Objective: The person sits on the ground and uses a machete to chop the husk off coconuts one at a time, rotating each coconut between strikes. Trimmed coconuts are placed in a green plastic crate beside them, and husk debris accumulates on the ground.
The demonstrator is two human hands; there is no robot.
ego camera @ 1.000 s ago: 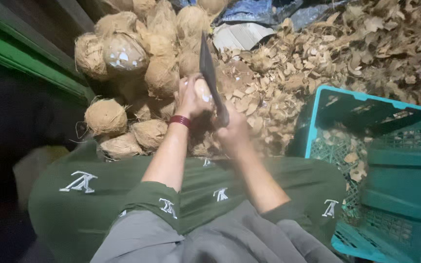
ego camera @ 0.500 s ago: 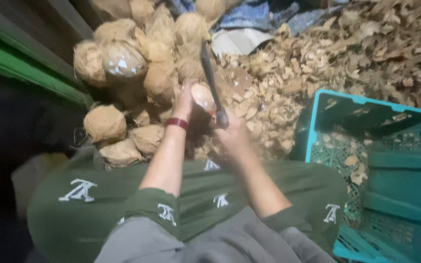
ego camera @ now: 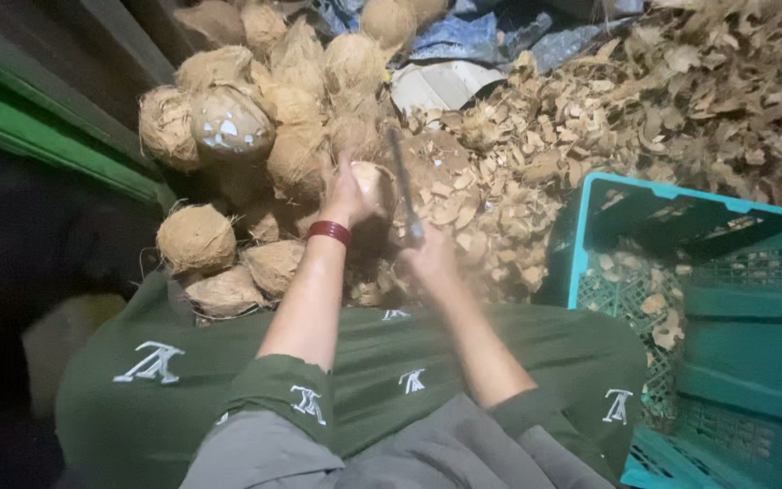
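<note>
Left hand (ego camera: pixel 346 195) grasps coconut (ego camera: pixel 375 186); right hand (ego camera: pixel 429 258) clenches knife (ego camera: pixel 403 181); teal crate (ego camera: pixel 726 299) right.

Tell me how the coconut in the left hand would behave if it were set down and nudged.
The coconut looks rounded, so it would probably roll. Its partly stripped surface may slip against the left hand. It is likely hard and fairly heavy.
</note>
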